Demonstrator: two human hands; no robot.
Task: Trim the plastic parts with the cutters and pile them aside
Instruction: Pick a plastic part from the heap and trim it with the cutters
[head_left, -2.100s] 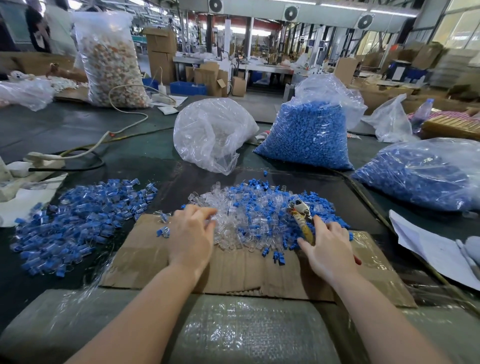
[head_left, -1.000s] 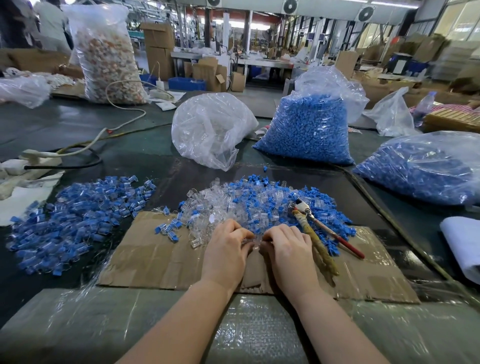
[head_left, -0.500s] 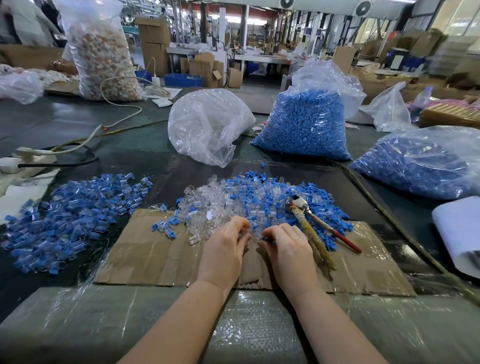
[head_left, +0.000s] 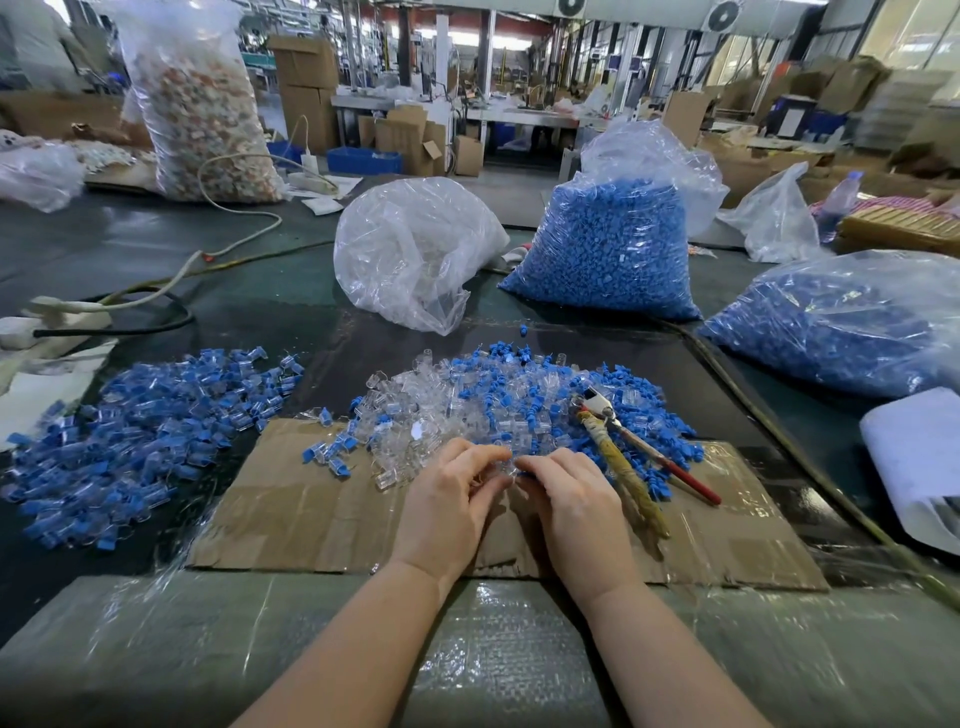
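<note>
Beside the idle cutters (head_left: 631, 457), left hand (head_left: 451, 506) and right hand (head_left: 574, 501) pinch one small plastic part (head_left: 511, 466), probably light, stiff and slippery, best held by its clear body.

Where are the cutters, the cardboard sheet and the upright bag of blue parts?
cutters (head_left: 623, 460): head view, on the wrapped handle.
cardboard sheet (head_left: 311, 509): head view, bare left part.
upright bag of blue parts (head_left: 608, 249): head view, blue-filled front.

Bright, even daylight comes from the tall windows (head_left: 904, 36) far right and from ceiling strip lights, which blow out to white. Glare streaks the clear plastic wrap over the near table edge (head_left: 493, 654) and the crinkled transparent bag (head_left: 410, 249). Shadows are soft and short. Wide-angle distortion bends the edges; the far hall is blurred.
</note>
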